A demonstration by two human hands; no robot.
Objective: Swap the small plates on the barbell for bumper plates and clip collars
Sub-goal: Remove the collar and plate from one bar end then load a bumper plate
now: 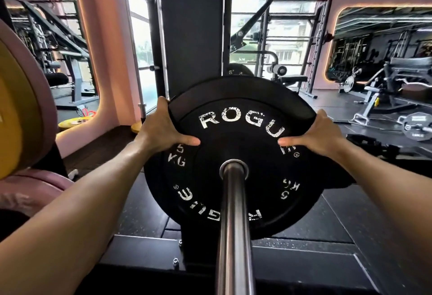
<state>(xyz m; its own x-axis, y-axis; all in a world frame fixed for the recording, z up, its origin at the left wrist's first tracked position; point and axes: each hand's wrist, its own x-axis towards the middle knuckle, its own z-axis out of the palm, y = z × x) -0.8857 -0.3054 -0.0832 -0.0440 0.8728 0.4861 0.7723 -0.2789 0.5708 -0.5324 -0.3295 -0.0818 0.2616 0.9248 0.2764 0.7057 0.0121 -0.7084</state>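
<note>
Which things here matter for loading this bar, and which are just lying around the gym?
In use: black bumper plate, barbell sleeve, left hand, right hand.

Lying about: yellow plates on the floor, bench, plate-loaded machine.

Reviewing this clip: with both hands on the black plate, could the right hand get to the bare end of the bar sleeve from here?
Probably yes. The right hand only rests on the black plate's edge, and the bar sleeve runs bare toward the camera, with nothing on or across it.
</note>
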